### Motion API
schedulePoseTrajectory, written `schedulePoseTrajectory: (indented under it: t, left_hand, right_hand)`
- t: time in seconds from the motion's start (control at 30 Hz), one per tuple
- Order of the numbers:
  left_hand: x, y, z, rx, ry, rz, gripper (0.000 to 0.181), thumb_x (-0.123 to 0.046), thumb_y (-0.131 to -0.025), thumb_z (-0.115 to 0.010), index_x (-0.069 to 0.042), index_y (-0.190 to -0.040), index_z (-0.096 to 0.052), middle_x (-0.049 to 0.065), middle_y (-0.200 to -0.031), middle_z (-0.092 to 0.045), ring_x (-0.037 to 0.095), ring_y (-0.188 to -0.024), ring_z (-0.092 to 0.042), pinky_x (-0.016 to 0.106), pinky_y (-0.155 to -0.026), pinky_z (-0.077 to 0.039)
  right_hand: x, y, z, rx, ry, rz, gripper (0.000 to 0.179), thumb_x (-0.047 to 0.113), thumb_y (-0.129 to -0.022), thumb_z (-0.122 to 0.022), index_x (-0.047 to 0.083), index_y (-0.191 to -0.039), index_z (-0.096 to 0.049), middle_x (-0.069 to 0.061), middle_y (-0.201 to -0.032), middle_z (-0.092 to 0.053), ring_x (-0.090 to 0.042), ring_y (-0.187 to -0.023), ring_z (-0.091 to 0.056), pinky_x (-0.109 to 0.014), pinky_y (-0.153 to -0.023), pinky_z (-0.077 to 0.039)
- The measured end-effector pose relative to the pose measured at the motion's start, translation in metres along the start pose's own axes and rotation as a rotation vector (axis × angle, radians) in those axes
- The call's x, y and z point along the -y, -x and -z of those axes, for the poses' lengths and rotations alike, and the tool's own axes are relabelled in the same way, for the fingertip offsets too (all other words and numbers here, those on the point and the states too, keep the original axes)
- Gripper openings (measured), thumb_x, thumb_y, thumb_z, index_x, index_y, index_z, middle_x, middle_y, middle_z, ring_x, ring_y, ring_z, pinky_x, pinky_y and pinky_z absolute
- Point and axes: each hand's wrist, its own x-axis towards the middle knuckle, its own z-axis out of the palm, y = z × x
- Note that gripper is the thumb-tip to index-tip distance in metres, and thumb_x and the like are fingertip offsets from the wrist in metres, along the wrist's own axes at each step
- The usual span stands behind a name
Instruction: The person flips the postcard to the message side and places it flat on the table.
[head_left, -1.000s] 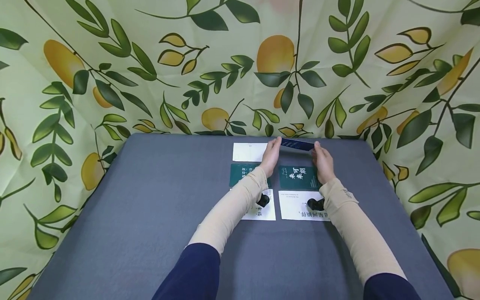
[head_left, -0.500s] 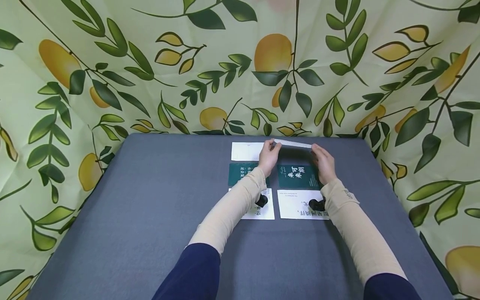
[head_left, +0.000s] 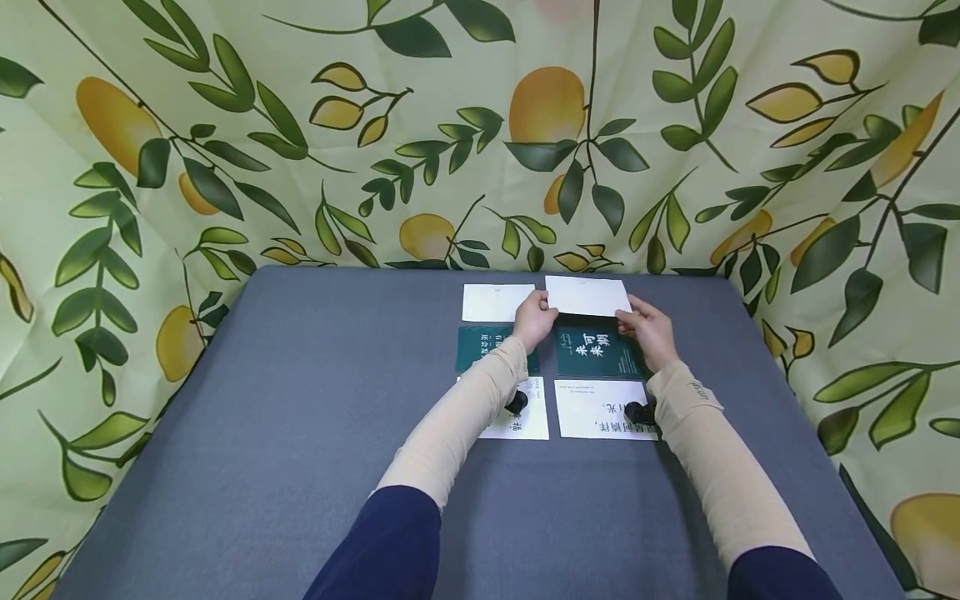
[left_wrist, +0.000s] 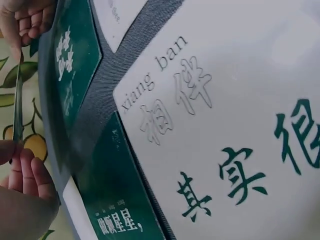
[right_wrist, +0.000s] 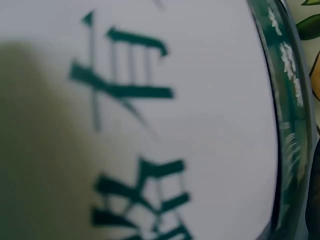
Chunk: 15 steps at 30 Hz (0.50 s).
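Counter (head_left: 337, 467) first, left to right: we've got a white card (head_left: 491, 302) lying at the back, then the left hand (head_left: 536, 321), fingers pinched on the left edge of the held card (head_left: 588, 296). A second ago that one showed us its dark side; now we see white, so we'd call the flip pretty much done, just not set down. It looks lifted, behind a green card (head_left: 596, 358). Right hand (head_left: 651, 332): fingers pinching the near right corner.
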Motion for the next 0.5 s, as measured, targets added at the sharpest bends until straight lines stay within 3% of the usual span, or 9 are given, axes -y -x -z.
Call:
schedulePoseTrajectory:
  t: [0.07,0.1,0.2,0.27,0.33,0.5]
  left_hand:
    - [0.012,-0.008,-0.006,-0.032,-0.067,-0.047,0.035,-0.020,-0.089,-0.060,-0.012,-0.122,-0.053,-0.004,-0.094,-0.057,0.009,-0.081,-0.054,0.023,-0.069,-0.047]
    - [0.009,-0.005,-0.004,-0.036,-0.098,-0.060,0.032,-0.020,-0.088,-0.061,-0.013,-0.119,-0.055,-0.005,-0.091,-0.058,0.009,-0.078,-0.054,0.023,-0.066,-0.046]
    - [-0.019,0.023,0.014,-0.024,-0.140,-0.072,0.022,-0.018,-0.087,-0.063,-0.012,-0.108,-0.060,-0.002,-0.090,-0.063,0.011,-0.078,-0.058,0.023,-0.067,-0.048]
    - [-0.046,0.045,0.025,-0.020,-0.195,-0.054,0.017,-0.014,-0.089,-0.060,-0.009,-0.105,-0.064,0.003,-0.096,-0.067,0.014,-0.084,-0.062,0.025,-0.073,-0.050]
    - [-0.062,0.059,0.031,-0.005,-0.259,-0.053,0.017,-0.014,-0.091,-0.058,-0.008,-0.104,-0.068,0.005,-0.101,-0.069,0.017,-0.091,-0.064,0.026,-0.078,-0.051]
    - [-0.072,0.070,0.035,0.153,-0.567,-0.166,0.025,-0.020,-0.095,-0.053,-0.009,-0.111,-0.069,0.005,-0.110,-0.070,0.018,-0.103,-0.062,0.025,-0.092,-0.046]
  right_hand:
    - [-0.003,-0.001,0.000,-0.014,0.065,-0.012,0.059,0.029,-0.091,-0.058,0.010,-0.143,-0.037,0.015,-0.072,-0.053,-0.001,-0.070,-0.054,-0.011,-0.067,-0.045]
    - [-0.005,-0.001,0.000,-0.021,0.096,-0.015,0.059,0.029,-0.091,-0.058,0.011,-0.143,-0.038,0.015,-0.071,-0.052,-0.001,-0.069,-0.054,-0.011,-0.067,-0.045]
    - [-0.007,-0.003,-0.001,-0.030,0.153,-0.011,0.058,0.028,-0.092,-0.058,0.010,-0.143,-0.037,0.013,-0.072,-0.053,-0.001,-0.067,-0.054,-0.011,-0.063,-0.045]
    - [-0.008,-0.004,-0.003,-0.038,0.174,-0.004,0.058,0.027,-0.092,-0.058,0.008,-0.142,-0.037,0.010,-0.075,-0.054,-0.001,-0.065,-0.054,-0.011,-0.059,-0.045]
    - [-0.009,-0.006,-0.003,-0.046,0.181,-0.007,0.056,0.026,-0.092,-0.057,0.007,-0.141,-0.037,0.007,-0.079,-0.054,0.000,-0.063,-0.053,-0.012,-0.057,-0.045]
    - [-0.012,-0.009,-0.003,-0.104,0.221,-0.035,0.051,0.021,-0.091,-0.059,0.003,-0.133,-0.037,0.002,-0.079,-0.054,0.000,-0.056,-0.050,-0.015,-0.053,-0.045]
